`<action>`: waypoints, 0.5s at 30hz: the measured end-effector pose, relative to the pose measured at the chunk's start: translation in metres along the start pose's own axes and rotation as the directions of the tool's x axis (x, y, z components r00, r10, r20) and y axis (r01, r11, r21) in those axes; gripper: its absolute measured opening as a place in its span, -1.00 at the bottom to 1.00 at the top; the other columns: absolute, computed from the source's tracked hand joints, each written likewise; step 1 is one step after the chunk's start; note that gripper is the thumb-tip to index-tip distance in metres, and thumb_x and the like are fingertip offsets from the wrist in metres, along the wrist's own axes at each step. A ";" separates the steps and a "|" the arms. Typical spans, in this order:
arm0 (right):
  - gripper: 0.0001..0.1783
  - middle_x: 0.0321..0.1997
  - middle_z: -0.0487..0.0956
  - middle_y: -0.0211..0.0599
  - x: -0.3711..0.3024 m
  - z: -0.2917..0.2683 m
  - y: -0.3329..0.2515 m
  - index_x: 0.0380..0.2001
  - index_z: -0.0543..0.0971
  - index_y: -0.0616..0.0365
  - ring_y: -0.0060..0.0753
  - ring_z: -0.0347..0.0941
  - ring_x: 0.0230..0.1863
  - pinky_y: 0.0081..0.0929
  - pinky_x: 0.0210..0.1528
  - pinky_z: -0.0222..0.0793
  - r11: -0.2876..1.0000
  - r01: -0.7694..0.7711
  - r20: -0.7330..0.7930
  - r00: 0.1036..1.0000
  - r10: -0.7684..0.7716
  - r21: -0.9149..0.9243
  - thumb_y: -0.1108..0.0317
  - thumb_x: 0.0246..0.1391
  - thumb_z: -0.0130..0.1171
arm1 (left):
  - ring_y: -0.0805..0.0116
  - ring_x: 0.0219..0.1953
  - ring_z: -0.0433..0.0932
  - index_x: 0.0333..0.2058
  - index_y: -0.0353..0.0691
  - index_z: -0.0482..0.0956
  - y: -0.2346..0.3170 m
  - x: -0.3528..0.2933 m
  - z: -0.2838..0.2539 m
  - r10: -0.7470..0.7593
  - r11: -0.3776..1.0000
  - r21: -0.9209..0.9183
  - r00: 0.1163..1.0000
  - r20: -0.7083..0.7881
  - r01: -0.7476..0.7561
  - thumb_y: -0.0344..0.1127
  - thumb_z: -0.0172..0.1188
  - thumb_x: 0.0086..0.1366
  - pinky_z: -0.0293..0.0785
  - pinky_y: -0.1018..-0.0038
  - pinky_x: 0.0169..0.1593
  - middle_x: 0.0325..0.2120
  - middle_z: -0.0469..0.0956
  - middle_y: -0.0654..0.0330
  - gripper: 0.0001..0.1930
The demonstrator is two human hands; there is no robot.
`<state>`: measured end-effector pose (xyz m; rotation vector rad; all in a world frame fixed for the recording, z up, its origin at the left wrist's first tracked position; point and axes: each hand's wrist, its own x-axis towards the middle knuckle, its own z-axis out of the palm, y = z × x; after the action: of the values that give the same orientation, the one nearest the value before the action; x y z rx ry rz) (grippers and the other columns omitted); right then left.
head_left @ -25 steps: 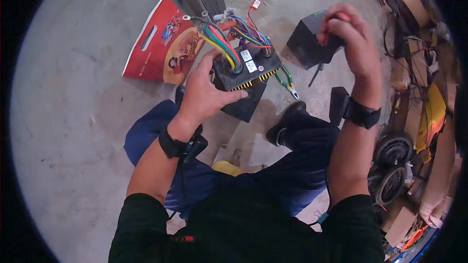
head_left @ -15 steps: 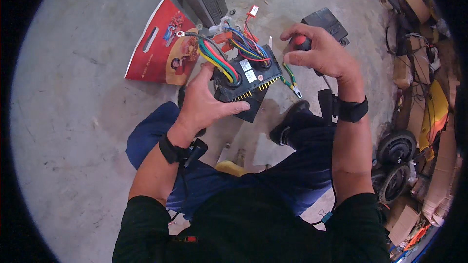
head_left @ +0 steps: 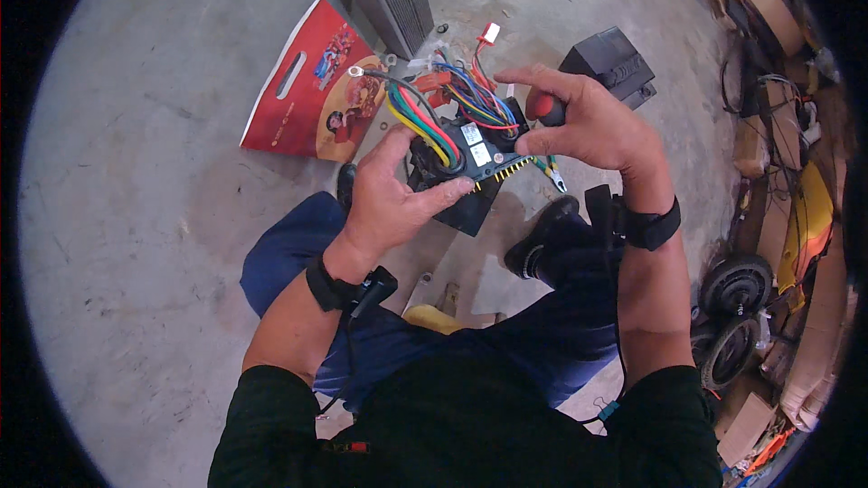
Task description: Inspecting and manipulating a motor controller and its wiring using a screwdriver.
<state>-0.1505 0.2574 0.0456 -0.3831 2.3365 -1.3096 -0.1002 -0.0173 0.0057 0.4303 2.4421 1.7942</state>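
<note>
A black motor controller point(head_left: 493, 146) with yellow-edged fins and pale labels is tilted up in front of me. Thick yellow, green and red wires point(head_left: 423, 122) and a bundle of thin coloured wires point(head_left: 475, 95) come out of its top. My left hand point(head_left: 389, 194) grips its left side, thumb along the near edge. My right hand point(head_left: 592, 122) is at its right end, thumb touching the edge and index finger stretched past the far side. A screwdriver point(head_left: 548, 108) with a red-and-black handle is tucked in that palm; its shaft is hidden. Pliers point(head_left: 553, 176) show partly beneath.
Beyond the controller stand a red carry bag point(head_left: 298, 99) and a grey finned metal unit point(head_left: 398, 4). A black box point(head_left: 610, 63) sits on the floor at the far right. Cardboard, cables and black wheels point(head_left: 735, 285) are piled along the right side.
My right hand has moved left and come to the controller's right end, with the screwdriver still in it. The controller and my left hand have shifted slightly right.
</note>
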 end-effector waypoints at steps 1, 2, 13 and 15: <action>-0.18 -0.40 0.39 -0.56 0.001 0.002 0.000 0.29 0.54 -0.04 -0.58 0.32 -0.30 -0.53 -0.18 0.34 0.999 -0.025 0.025 0.999 0.024 0.024 0.40 -0.11 0.59 | 0.29 -0.02 0.63 0.07 -0.31 0.55 0.000 0.000 0.000 0.001 1.000 0.001 1.000 -0.001 -0.001 -0.29 0.59 0.04 0.50 0.36 0.13 -0.09 0.65 0.09 -0.38; -0.18 -0.41 0.36 -0.57 0.001 0.004 -0.001 0.29 0.54 -0.03 -0.59 0.30 -0.31 -0.54 -0.20 0.33 0.998 -0.017 0.055 0.998 0.013 0.065 0.41 -0.12 0.59 | 0.29 -0.03 0.64 0.07 -0.31 0.56 0.000 0.000 0.000 -0.003 1.000 0.011 1.000 0.001 0.003 -0.30 0.59 0.04 0.51 0.36 0.12 -0.10 0.66 0.09 -0.38; -0.27 -0.32 0.58 -0.20 0.004 0.007 -0.007 0.13 0.61 0.09 -0.20 0.53 -0.25 -0.31 -0.14 0.45 0.988 0.102 0.005 0.995 -0.102 -0.120 0.16 -0.16 0.63 | 0.41 0.00 0.59 0.06 -0.41 0.59 -0.001 0.005 -0.008 0.128 0.986 0.103 0.991 0.033 -0.131 -0.31 0.63 0.02 0.47 0.40 0.15 -0.05 0.67 0.15 -0.36; -0.27 -0.31 0.59 -0.18 0.002 0.006 -0.010 0.12 0.61 0.10 -0.17 0.54 -0.25 -0.30 -0.13 0.46 0.990 0.094 -0.003 0.996 -0.094 -0.107 0.14 -0.16 0.63 | 0.41 -0.01 0.60 0.05 -0.42 0.60 -0.002 0.008 -0.012 0.170 0.974 0.142 0.984 0.044 -0.175 -0.30 0.63 0.02 0.47 0.40 0.14 -0.07 0.68 0.15 -0.37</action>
<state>-0.1491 0.2464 0.0511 -0.5285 2.4279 -1.2334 -0.1109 -0.0269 0.0086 0.6976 2.5959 1.6578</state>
